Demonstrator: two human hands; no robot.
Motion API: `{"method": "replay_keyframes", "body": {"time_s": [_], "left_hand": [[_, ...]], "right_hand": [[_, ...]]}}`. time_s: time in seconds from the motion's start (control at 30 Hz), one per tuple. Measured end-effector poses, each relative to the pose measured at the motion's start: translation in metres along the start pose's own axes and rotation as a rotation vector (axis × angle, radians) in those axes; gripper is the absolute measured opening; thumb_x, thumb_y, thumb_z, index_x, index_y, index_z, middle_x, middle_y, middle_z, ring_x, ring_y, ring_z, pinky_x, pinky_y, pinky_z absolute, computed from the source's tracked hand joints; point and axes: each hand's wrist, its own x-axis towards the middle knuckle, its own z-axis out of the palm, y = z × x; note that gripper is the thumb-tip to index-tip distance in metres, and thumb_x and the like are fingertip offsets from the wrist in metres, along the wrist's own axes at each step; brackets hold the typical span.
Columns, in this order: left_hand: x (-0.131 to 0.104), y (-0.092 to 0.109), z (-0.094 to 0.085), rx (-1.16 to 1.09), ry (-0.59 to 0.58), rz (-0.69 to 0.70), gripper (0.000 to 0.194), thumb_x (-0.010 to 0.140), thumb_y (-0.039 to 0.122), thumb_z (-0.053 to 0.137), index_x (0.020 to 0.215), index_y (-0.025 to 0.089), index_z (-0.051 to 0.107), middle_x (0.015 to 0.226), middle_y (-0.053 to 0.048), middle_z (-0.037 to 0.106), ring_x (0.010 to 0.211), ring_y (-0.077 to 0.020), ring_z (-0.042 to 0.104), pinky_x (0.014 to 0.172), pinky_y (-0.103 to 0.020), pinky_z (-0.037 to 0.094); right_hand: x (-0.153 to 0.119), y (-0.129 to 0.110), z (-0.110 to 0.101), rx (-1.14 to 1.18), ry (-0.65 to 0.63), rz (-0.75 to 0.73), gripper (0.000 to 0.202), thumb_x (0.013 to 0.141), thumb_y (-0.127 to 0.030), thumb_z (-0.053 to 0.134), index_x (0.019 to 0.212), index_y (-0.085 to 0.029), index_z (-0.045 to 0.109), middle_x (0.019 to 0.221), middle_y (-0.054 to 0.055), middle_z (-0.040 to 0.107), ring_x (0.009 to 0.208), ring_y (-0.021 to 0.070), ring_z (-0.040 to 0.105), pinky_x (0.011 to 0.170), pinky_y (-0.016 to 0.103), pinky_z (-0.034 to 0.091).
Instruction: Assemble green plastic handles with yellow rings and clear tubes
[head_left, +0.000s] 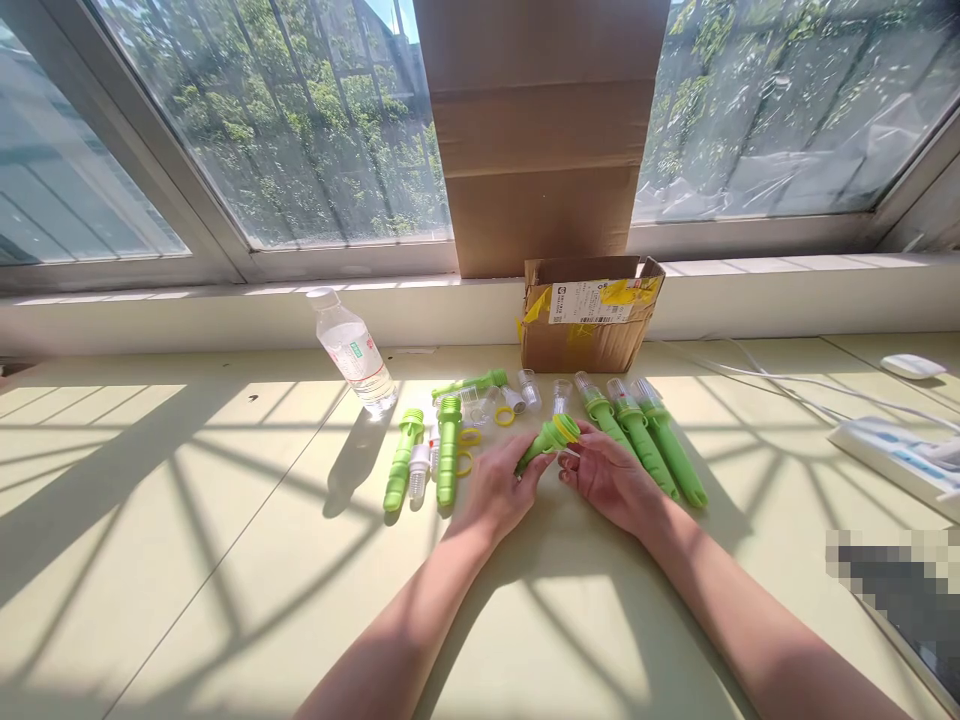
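Observation:
My left hand (499, 485) is wrapped round a green tube (536, 448), which tilts up to the right. At its open end is a yellow ring (566, 428), pinched by the fingers of my right hand (607, 475). Left of my hands lie two green tubes (448, 455) with a clear and white piece (418, 475) between them. Three green tubes with clear tops (641, 440) lie side by side on the right. Behind my hands are another green tube (480, 382), clear caps (529, 388) and loose yellow rings (504, 415).
A water bottle (354, 352) leans at the back left of the table (262, 600). An open cardboard box (589, 325) stands by the window wall. On the right are a power strip (900, 460) with white cables, a white mouse-like object (913, 367) and a blurred-out dark item (911, 600).

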Motion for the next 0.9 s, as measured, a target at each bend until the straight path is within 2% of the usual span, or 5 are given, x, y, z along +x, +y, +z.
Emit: {"method": "replay_keyframes", "body": {"time_s": [0.13, 0.43, 0.77, 0.9], "left_hand": [[0.0, 0.0032, -0.0034, -0.032, -0.067, -0.013, 0.029, 0.093, 0.04, 0.046, 0.104, 0.021, 0.067, 0.085, -0.002, 0.071, 0.073, -0.016, 0.061, 0.067, -0.026, 0.042], [-0.0006, 0.0067, -0.0064, -0.064, -0.099, -0.036, 0.029, 0.093, 0.039, 0.045, 0.099, 0.02, 0.067, 0.078, -0.001, 0.069, 0.068, -0.0148, 0.059, 0.063, -0.025, 0.042], [-0.0013, 0.007, -0.0072, -0.12, -0.107, -0.041, 0.031, 0.094, 0.04, 0.043, 0.088, 0.02, 0.065, 0.067, 0.001, 0.062, 0.06, -0.013, 0.055, 0.059, -0.024, 0.038], [-0.0011, 0.0073, -0.0061, -0.102, -0.106, -0.058, 0.03, 0.094, 0.041, 0.042, 0.089, 0.02, 0.064, 0.069, 0.001, 0.064, 0.062, -0.0135, 0.055, 0.06, -0.024, 0.037]], "right_hand": [[-0.0009, -0.0006, 0.0, -0.02, -0.012, 0.013, 0.026, 0.075, -0.022, 0.065, 0.1, -0.027, 0.065, 0.102, 0.001, 0.067, 0.071, 0.0122, 0.057, 0.066, 0.026, 0.046], [0.0003, -0.0015, -0.0047, 0.01, -0.033, 0.047, 0.023, 0.074, -0.017, 0.064, 0.094, -0.028, 0.066, 0.088, -0.002, 0.066, 0.067, 0.012, 0.054, 0.066, 0.026, 0.045], [-0.0003, -0.001, -0.0024, -0.018, -0.024, 0.026, 0.021, 0.074, -0.018, 0.064, 0.093, -0.026, 0.066, 0.085, -0.002, 0.065, 0.063, 0.0114, 0.052, 0.064, 0.026, 0.045], [-0.0005, -0.001, -0.0023, -0.01, -0.041, 0.023, 0.02, 0.076, -0.017, 0.062, 0.094, -0.026, 0.067, 0.085, -0.002, 0.064, 0.064, 0.0111, 0.052, 0.065, 0.026, 0.045]]}}
